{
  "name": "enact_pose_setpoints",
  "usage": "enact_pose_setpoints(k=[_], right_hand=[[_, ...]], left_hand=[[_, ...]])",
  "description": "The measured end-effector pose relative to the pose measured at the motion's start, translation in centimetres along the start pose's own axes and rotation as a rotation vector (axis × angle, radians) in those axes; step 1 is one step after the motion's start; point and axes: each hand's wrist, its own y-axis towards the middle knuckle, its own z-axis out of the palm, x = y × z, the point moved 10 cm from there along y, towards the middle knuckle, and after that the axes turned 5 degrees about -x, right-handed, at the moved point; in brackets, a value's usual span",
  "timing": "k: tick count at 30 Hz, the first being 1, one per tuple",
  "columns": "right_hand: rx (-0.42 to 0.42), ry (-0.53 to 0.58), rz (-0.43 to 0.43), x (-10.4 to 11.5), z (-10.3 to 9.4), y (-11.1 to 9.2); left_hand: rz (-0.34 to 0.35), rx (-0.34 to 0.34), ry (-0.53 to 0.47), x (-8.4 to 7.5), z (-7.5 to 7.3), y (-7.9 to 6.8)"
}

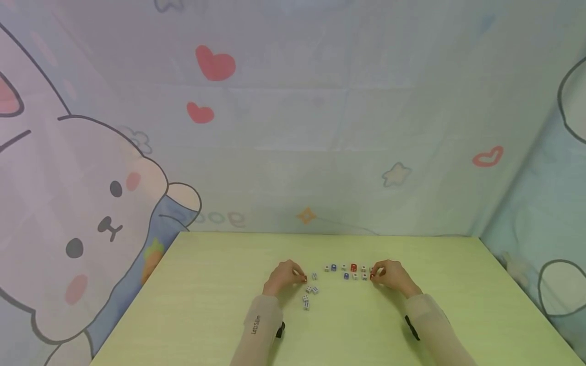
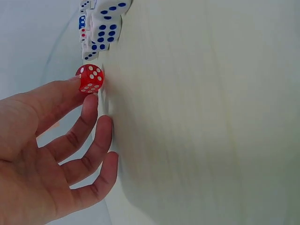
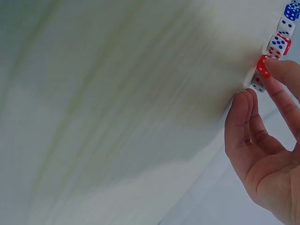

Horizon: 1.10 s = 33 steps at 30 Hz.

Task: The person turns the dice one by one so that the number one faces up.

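Observation:
My left hand (image 1: 285, 276) pinches a red die (image 2: 90, 78) with white dots between thumb and index finger, its other fingers loosely bent. Just to the right of it lies a white die (image 1: 314, 276). My right hand (image 1: 394, 276) grips another red die (image 3: 263, 66) by thumb and fingertip, at the right end of the front of two short rows of dice. That front row also has a blue die (image 1: 346, 276) and white ones. Behind it, the second row includes a blue die (image 1: 333, 267), a red die (image 1: 354, 267) and several white dice, the rightmost partly hidden by my right hand.
Between my forearms, nearer the front, several loose white dice (image 1: 305, 298) trail down the light yellow-green table (image 1: 183, 305). A printed curtain (image 1: 293, 152) with a rabbit and hearts hangs behind the table's back edge, and more curtain hangs at the right side.

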Motion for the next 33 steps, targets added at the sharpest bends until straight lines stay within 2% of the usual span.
enact_pose_setpoints(k=[7, 19, 24, 33], right_hand=[[-0.009, 0.014, -0.005, -0.02, -0.13, -0.04], [-0.004, 0.014, -0.015, 0.07, -0.16, -0.07], [0.003, 0.017, -0.017, 0.19, -0.15, -0.02], [0.006, 0.018, -0.006, 0.12, -0.15, -0.12]], left_hand=[[-0.008, -0.010, -0.010, 0.13, 0.03, -0.05], [-0.013, -0.084, -0.022, 0.02, -0.66, 0.05], [-0.001, -0.095, 0.019, 0.23, -0.37, 0.35], [-0.030, -0.126, 0.058, 0.88, -0.18, 0.48]])
